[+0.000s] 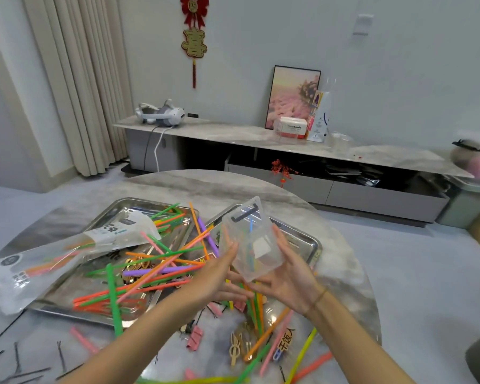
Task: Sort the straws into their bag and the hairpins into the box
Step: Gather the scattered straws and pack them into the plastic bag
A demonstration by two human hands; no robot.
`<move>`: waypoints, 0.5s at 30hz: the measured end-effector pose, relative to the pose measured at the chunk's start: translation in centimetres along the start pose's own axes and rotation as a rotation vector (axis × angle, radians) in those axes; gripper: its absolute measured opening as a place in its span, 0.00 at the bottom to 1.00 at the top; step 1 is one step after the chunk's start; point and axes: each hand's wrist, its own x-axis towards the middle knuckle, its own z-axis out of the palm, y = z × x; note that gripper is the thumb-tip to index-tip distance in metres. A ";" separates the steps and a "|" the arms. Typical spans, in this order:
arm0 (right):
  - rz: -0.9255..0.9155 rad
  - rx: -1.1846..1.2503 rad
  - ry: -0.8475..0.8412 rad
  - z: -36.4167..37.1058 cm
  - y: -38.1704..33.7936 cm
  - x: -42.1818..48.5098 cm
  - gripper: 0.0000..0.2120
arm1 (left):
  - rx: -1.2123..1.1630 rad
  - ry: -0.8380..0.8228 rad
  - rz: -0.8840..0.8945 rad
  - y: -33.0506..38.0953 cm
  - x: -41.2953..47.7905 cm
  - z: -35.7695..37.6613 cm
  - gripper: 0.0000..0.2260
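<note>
Pressing a clear plastic box at centre frame, left hand and right hand flat-fingered, thin bright straws over marbled tabletop

"干饭人" in yellow on a hairpin; bag print unreadable
</note>
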 end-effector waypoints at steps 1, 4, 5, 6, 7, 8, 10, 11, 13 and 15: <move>-0.023 -0.026 -0.021 0.2 0.2 0.0 0.18 | -0.041 0.016 0.014 0.0 -0.1 0.3 0.16; -0.090 -0.200 -0.019 0.6 0.3 0.1 0.18 | -0.224 0.039 0.024 -0.1 0.3 0.2 0.11; -0.109 -0.287 0.005 0.8 0.3 0.0 0.18 | -0.269 0.040 0.036 -0.1 0.5 0.1 0.11; -0.117 -0.365 0.035 1.0 0.3 0.1 0.17 | -0.277 0.048 0.067 -0.2 0.7 -0.1 0.11; -0.116 -0.427 0.058 1.1 0.2 0.2 0.18 | -0.255 0.064 0.104 -0.3 0.8 -0.3 0.13; -0.110 -0.487 0.073 1.2 0.1 0.2 0.20 | -0.222 0.082 0.134 -0.4 0.8 -0.5 0.15; -0.079 -0.606 0.092 1.5 -0.1 0.0 0.18 | -0.098 0.096 0.178 -1.0 0.9 -0.5 0.21; -0.058 -0.662 0.098 1.7 -0.2 -0.2 0.16 | -0.019 0.099 0.183 -1.1 0.8 -0.3 0.24; -0.024 -0.713 0.153 1.3 -0.1 0.1 0.17 | 0.102 0.078 0.188 -1.9 1.1 -0.2 0.27; -0.037 -0.694 0.258 0.8 0.0 0.6 0.14 | 0.164 0.041 0.209 -2.5 1.5 -0.1 0.24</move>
